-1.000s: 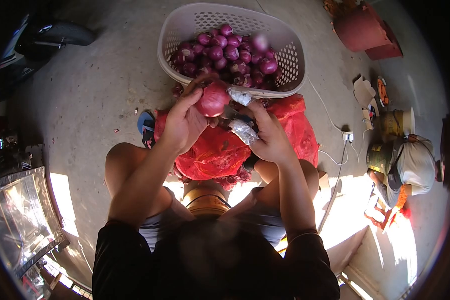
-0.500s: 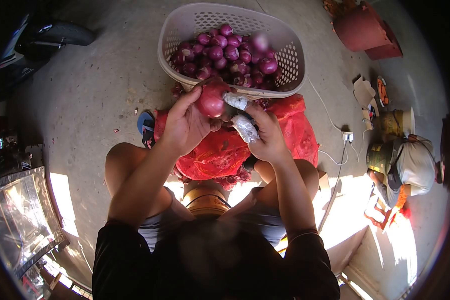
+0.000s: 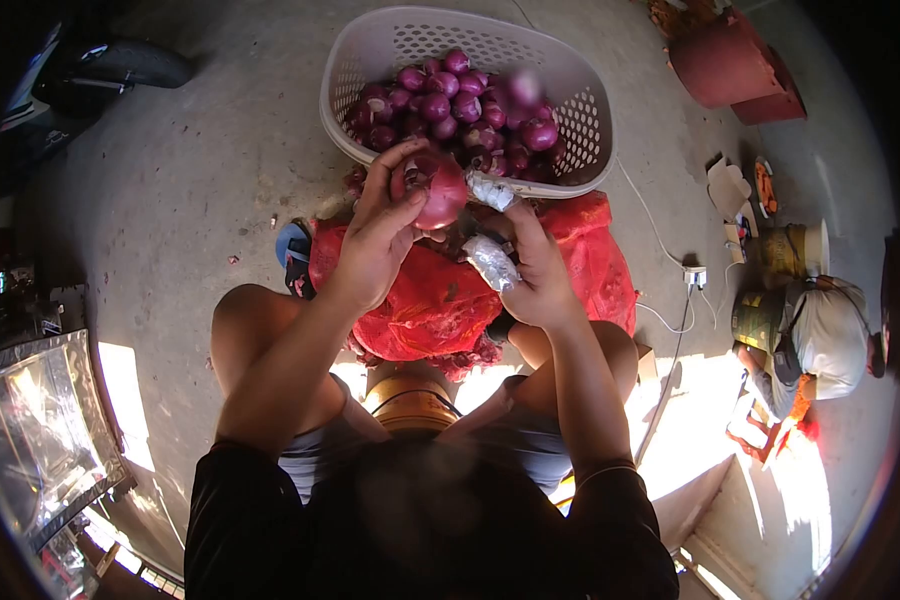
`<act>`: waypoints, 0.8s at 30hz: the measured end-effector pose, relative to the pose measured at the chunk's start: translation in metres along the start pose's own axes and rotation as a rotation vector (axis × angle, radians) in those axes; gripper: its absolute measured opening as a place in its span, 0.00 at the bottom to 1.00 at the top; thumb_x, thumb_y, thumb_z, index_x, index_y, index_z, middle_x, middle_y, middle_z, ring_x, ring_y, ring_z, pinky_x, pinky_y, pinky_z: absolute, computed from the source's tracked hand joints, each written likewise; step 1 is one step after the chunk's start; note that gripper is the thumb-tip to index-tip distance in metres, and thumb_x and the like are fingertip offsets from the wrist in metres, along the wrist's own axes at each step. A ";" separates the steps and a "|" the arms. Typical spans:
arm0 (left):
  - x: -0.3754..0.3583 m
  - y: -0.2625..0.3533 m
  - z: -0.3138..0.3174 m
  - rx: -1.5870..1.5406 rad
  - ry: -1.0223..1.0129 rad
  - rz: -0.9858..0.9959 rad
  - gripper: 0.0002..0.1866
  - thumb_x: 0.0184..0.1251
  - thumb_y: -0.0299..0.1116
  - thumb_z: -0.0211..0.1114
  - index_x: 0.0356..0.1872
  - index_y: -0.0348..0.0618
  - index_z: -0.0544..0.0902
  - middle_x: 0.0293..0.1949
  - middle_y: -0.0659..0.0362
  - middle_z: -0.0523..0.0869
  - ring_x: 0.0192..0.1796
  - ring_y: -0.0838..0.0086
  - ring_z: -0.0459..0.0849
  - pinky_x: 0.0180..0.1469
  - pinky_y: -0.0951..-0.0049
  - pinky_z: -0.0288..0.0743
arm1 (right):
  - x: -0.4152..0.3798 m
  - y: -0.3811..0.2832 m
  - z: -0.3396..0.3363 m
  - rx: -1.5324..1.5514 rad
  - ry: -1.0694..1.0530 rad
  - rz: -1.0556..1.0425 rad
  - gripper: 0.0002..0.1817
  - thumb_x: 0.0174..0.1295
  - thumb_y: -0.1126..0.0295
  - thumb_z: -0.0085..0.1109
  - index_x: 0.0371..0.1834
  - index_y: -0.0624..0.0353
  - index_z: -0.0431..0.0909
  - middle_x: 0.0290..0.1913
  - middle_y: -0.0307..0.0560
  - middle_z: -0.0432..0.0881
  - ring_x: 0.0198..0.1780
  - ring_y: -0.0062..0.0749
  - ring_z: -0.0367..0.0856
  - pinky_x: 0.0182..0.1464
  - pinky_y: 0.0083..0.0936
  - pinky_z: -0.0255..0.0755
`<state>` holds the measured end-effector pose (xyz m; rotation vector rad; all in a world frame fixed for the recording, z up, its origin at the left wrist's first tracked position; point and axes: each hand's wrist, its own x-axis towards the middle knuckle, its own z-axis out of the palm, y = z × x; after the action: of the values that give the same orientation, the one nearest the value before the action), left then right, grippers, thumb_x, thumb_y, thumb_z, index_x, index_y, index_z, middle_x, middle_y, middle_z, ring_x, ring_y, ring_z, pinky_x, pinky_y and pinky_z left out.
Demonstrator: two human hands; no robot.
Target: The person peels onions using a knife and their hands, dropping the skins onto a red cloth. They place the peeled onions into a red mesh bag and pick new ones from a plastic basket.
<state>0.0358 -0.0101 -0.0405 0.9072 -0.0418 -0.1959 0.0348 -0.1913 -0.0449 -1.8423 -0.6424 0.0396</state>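
My left hand [image 3: 375, 250] grips a large red onion [image 3: 438, 190] and holds it up just in front of the white plastic basket [image 3: 370, 50]. My right hand [image 3: 540, 270] is close beside it on the right. Its thumb and forefinger are wrapped in silvery tape, and it is curled around a small dark knife [image 3: 470, 232] whose tip is at the onion. The basket holds several peeled purple onions [image 3: 460, 105]. A red mesh sack [image 3: 430, 300] lies across my lap under both hands.
I sit low on a concrete floor. A blue sandal [image 3: 292, 245] lies left of the sack. A white cable and plug [image 3: 694, 273] run at the right, beside tins and a grey bundle [image 3: 810, 330]. A red box [image 3: 730, 60] stands at the back right, a shiny metal sheet [image 3: 30, 430] at the left.
My left hand has turned the onion and lifted it a little toward the basket. My right hand has followed and stayed against it.
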 end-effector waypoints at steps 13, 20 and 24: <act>-0.004 -0.012 0.008 0.131 -0.027 0.191 0.31 0.63 0.19 0.52 0.64 0.48 0.49 0.57 0.55 0.64 0.58 0.73 0.67 0.59 0.70 0.64 | 0.001 0.008 0.012 -0.009 0.107 -0.001 0.27 0.53 0.77 0.57 0.57 0.59 0.61 0.42 0.52 0.80 0.43 0.46 0.81 0.43 0.31 0.73; -0.004 -0.021 0.011 0.054 -0.011 0.264 0.30 0.61 0.16 0.54 0.59 0.48 0.51 0.55 0.53 0.65 0.56 0.71 0.69 0.59 0.71 0.65 | 0.002 0.010 0.020 0.083 0.156 -0.046 0.26 0.55 0.80 0.56 0.58 0.60 0.61 0.39 0.49 0.79 0.39 0.31 0.80 0.44 0.24 0.71; -0.002 -0.023 0.008 0.124 -0.006 0.340 0.29 0.59 0.16 0.57 0.57 0.47 0.52 0.56 0.54 0.63 0.57 0.72 0.68 0.59 0.70 0.65 | 0.002 -0.007 0.024 0.446 0.169 0.093 0.26 0.59 0.79 0.53 0.60 0.60 0.57 0.41 0.47 0.77 0.42 0.24 0.75 0.47 0.20 0.66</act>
<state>0.0299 -0.0297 -0.0542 1.0076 -0.2145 0.1217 0.0261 -0.1678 -0.0471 -1.4241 -0.3907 0.0808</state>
